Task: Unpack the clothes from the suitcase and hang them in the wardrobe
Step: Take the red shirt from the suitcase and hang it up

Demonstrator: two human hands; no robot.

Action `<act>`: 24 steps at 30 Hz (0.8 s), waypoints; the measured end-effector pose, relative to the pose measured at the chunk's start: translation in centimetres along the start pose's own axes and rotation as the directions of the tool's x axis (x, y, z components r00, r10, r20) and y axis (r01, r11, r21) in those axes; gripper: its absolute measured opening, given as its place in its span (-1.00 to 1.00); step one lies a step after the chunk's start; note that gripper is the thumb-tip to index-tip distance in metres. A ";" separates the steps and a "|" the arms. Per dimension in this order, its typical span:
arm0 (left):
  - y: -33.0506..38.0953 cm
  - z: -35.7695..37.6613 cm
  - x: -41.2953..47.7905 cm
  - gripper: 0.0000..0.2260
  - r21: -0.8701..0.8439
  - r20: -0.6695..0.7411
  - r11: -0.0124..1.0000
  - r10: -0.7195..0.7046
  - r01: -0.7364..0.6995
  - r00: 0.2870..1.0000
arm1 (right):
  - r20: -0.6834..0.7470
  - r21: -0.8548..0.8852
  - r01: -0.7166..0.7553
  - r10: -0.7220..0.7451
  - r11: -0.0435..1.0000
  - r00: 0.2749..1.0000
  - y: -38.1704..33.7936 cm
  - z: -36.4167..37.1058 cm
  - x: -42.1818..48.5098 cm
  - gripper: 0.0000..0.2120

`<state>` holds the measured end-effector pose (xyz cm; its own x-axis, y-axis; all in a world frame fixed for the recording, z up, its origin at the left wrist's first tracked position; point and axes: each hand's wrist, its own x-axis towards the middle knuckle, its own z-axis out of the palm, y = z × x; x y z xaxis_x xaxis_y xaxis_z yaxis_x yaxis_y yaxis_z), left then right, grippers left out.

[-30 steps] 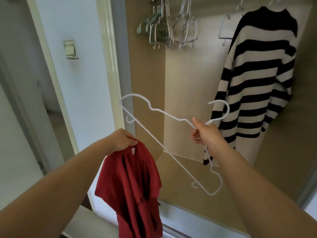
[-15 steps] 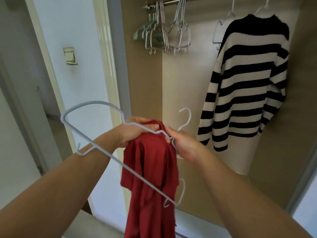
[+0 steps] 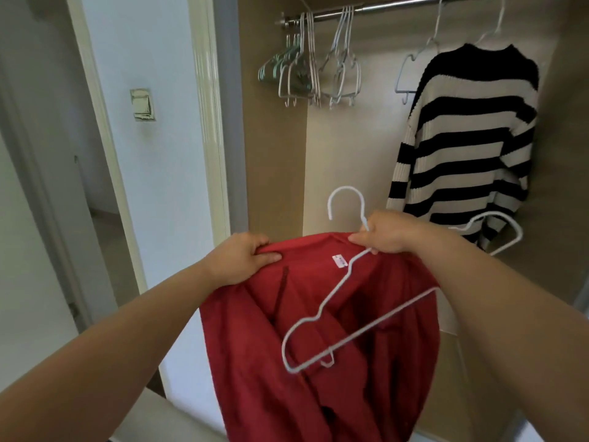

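Head cam: L hand (image 3: pixel 242 260) grips red shirt (image 3: pixel 255 346) at collar; R hand (image 3: pixel 389 234) pinches white hanger (image 3: pixel 345 187) neck, 1 hanger arm lying on shirt. Both held before wardrobe (image 3: pixel 274 154); striped sweater (image 3: pixel 462 138) hangs on rail (image 3: pixel 414 6).

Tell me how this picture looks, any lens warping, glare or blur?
Head view: the wide-angle lens bows the door frame and wardrobe rail; a pale sheen streaks the rail; light is soft and even, and the red shirt and white hanger show no marked motion blur.
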<state>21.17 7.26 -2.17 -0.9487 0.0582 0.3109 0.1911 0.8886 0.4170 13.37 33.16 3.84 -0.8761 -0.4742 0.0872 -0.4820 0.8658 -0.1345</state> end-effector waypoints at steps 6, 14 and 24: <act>3.2 -0.3 0.1 -0.76 -0.492 0.317 0.825 -0.128 0.279 0.940 | -0.362 0.072 -0.167 0.182 0.983 0.914 -0.4 1.2 0.5 -0.56; 3.5 1.1 2.0 -0.65 0.150 -0.035 0.982 0.125 -0.118 0.992 | -0.273 0.518 -0.078 0.251 0.852 0.929 -0.4 3.1 0.8 -0.58; 5.2 -1.1 3.5 -0.74 0.597 -0.193 0.758 0.452 -0.261 0.871 | -0.030 0.645 -0.098 0.154 0.758 0.988 2.1 3.3 -0.5 -0.52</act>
<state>19.16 11.55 2.01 -0.6911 0.3641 0.6243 0.2418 0.9305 -0.2750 12.75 34.64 0.24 -0.9391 -0.3302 0.0954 -0.2867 0.5995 -0.7473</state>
